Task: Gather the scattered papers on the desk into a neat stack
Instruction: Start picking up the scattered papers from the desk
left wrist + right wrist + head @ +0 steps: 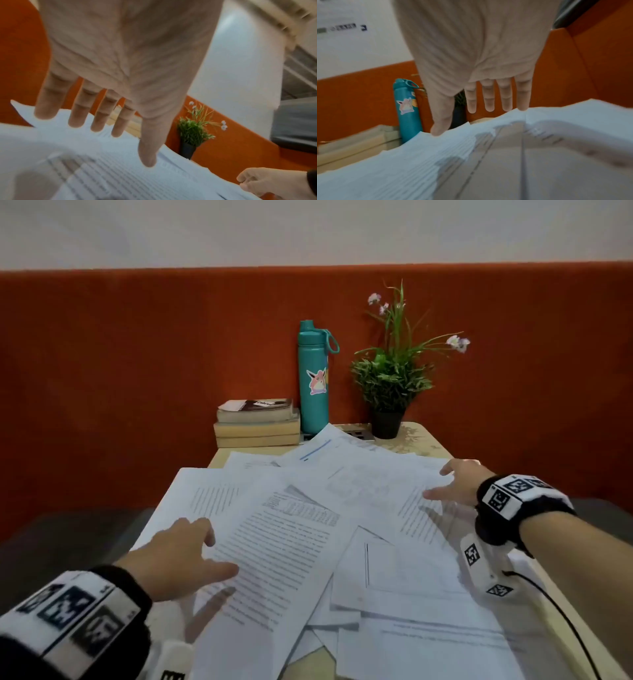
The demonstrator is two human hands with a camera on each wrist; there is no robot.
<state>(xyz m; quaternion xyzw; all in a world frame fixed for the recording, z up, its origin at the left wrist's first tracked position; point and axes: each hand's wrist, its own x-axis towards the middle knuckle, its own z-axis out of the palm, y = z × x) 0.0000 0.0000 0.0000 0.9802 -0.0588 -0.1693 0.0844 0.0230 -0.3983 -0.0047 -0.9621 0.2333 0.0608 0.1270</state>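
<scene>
Fingers (pixel 78 112) of the left hand (pixel 171 556) and the right hand (pixel 455 482) stretch straight and spread, holding nothing, over the papers (pixel 308 542) strewn across the desk (pixel 421 440): light, limp, slippery sheets, probably best pushed inward from the outer edges.

On each of our wrists we wear a black band (pixel 513 501) carrying white panels printed with square black-and-white marker codes. Below our right wrist hangs a white camera block (pixel 479 566) with the same codes, and a thin black cable (pixel 561 618) trails from it. Our forearms are bare, with no sleeves.
</scene>
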